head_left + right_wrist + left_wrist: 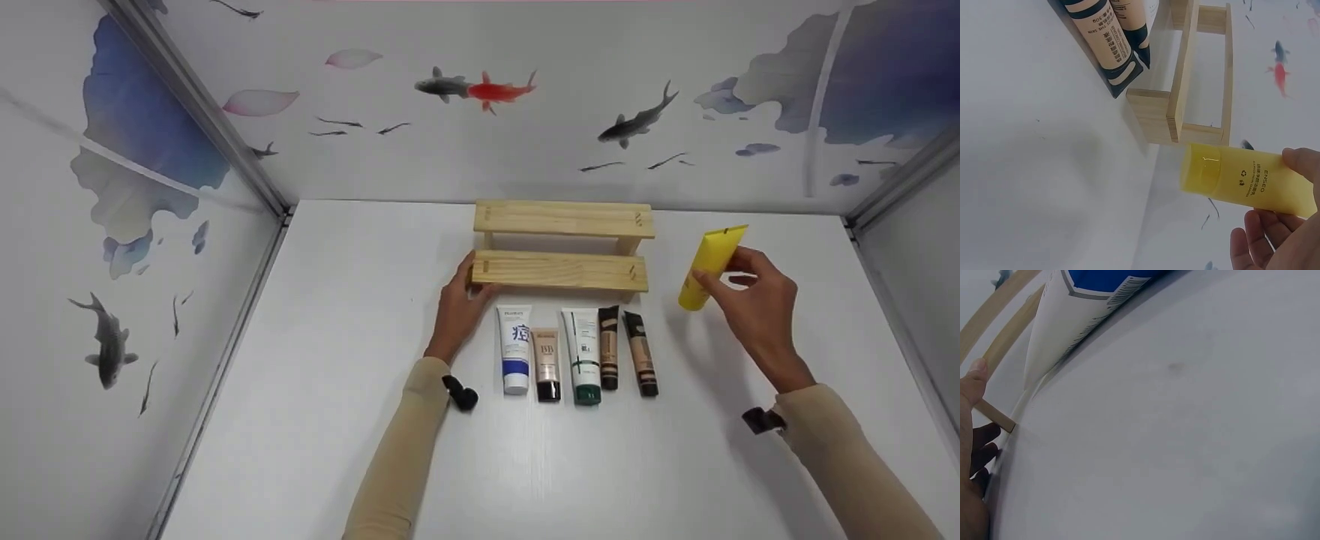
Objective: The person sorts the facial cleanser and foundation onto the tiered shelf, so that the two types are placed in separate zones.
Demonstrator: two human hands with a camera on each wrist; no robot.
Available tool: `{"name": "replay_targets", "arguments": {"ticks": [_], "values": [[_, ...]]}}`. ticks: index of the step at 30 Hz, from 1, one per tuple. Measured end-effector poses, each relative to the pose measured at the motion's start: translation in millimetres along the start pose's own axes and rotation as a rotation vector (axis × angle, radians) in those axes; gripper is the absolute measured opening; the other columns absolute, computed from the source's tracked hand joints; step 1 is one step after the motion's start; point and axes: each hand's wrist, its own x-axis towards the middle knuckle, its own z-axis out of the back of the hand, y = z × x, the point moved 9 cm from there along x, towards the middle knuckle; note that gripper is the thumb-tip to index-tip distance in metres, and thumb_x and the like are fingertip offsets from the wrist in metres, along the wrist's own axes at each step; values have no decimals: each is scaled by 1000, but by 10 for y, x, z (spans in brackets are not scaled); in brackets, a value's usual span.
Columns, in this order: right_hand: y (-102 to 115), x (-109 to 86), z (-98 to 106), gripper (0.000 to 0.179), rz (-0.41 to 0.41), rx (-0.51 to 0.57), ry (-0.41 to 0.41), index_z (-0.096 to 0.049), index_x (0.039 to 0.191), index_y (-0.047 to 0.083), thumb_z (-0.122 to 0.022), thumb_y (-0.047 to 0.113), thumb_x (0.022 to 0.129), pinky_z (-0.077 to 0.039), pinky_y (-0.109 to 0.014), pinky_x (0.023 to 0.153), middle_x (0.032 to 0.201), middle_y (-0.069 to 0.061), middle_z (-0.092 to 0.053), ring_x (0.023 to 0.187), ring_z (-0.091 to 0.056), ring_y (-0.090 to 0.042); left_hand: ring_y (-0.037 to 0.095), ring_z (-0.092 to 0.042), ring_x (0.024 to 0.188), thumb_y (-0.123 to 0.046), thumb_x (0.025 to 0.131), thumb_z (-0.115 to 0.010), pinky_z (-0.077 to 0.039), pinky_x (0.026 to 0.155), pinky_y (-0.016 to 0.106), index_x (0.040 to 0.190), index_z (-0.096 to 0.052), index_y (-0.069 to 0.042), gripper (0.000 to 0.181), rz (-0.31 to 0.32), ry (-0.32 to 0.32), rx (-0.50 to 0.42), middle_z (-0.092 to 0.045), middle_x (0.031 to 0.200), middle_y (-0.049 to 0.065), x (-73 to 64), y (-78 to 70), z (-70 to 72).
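My right hand (761, 315) pinches a yellow facial cleanser tube (707, 270) between thumb and fingers, right of a two-step wooden rack (562, 271). The tube is held up at a tilt, cap end down. In the right wrist view the tube (1241, 177) shows dark print on its side. My left hand (459, 311) grips the left end of the rack's lower step, thumb at the front edge. The left wrist view has that thumb on the wood and the other fingers (983, 453) by the rack's leg.
In front of the rack lie several tubes: a white and blue one (515, 349), a beige BB cream (547, 364), a white and green one (583, 356) and two beige-and-black ones, the outer (641, 352) slightly slanted. A printed wall (525, 157) stands behind the white table (337, 315).
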Motion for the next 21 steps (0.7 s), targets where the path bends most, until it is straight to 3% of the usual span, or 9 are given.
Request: {"name": "replay_targets", "arguments": {"ticks": [11,21], "values": [[168,90,-68,50,44,10,-8,-69,140,0,-88,20,98,-49,-13,90,132,-18,-74,111,-66,-31,22,-51,154,-39,107,-75,-42,127,38,175,-33,-15,83,-5,17,-16,-49,171,6,36,-30,-46],[392,140,-343,51,116,56,28,-69,139,-1,-89,21,97,-47,-14,90,131,-18,-74,113,-67,-34,20,-55,149,-43,106,-75,-44,125,39,174,-33,-14,85,0,11,-28,-52,169,5,-5,27,-7]]}}
